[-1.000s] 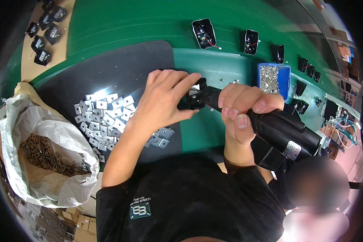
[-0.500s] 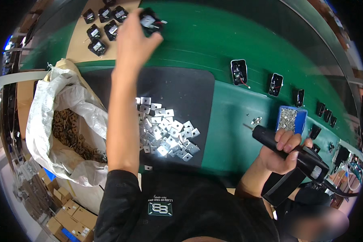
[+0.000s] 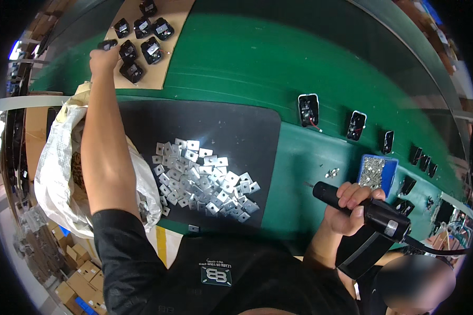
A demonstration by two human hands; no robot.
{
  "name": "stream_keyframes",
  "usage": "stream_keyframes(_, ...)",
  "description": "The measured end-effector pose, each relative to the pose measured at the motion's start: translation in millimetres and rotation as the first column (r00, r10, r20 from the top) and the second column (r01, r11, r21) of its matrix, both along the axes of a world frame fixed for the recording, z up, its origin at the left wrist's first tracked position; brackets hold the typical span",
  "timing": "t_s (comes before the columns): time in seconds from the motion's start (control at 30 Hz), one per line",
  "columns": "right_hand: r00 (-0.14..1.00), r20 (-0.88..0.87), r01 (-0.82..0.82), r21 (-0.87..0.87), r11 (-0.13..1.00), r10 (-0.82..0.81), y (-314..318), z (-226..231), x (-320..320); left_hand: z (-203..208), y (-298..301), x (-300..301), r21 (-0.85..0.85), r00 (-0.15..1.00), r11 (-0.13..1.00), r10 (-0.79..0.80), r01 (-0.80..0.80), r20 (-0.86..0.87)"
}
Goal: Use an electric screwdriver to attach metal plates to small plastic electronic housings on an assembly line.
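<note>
My left hand point(image 3: 104, 62) reaches far left, its fingers closed on a small black housing point(image 3: 108, 44) at the left edge of a cardboard sheet point(image 3: 151, 80). Several similar black housings point(image 3: 152, 50), each with a silver plate on it, stand beside it on the sheet. My right hand point(image 3: 349, 209) is wrapped round a black electric screwdriver point(image 3: 328, 195), its bit pointing left over the green bench. A heap of square metal plates point(image 3: 205, 178), each with a hole, lies on a dark mat point(image 3: 247, 126) between my arms.
A white woven sack point(image 3: 55, 184) of small brownish parts stands at left. The blue bin point(image 3: 389, 176) holds screws, with loose screws point(image 3: 332, 172) near it. Open black housings point(image 3: 308, 109) line the green surface at right. Another person point(image 3: 373, 289) is at lower right.
My left hand has moved left with the black housing, from beyond the cardboard's right side to its left edge. My right hand and the screwdriver have shifted slightly left and toward me.
</note>
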State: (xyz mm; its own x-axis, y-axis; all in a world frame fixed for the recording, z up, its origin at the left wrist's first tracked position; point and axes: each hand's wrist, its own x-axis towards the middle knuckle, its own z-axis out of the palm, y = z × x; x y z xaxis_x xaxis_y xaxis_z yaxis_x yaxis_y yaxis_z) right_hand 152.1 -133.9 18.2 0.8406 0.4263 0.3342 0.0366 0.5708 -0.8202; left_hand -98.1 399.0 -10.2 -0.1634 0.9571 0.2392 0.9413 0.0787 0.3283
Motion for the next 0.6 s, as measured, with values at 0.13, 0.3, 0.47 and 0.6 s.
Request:
stream_keyframes(0.13,0.999,0.034,-0.039,0.032,0.999,0.038,-3.0,1.8,0.6,-29.4,36.3,-46.8,-0.253,0.989,0.965,0.028,-0.065,-0.147)
stream_keyframes(0.3,0.999,0.036,0.034,-0.032,0.999,-0.033,-0.2,-4.5,-2.7,-53.7,51.8,-70.4,-0.207,0.955,0.967,0.089,-0.151,-0.283)
stream_keyframes(0.47,0.998,0.061,-0.012,-0.001,1.000,0.012,-5.1,-4.3,8.3,4.7,40.8,-24.1,0.613,0.979,0.767,-0.196,0.190,-0.059)
stream_keyframes(0.6,0.988,0.143,0.053,0.015,0.998,-0.055,-9.9,-7.2,14.4,43.1,-64.7,79.2,0.552,0.646,0.716,-0.669,0.428,0.368)
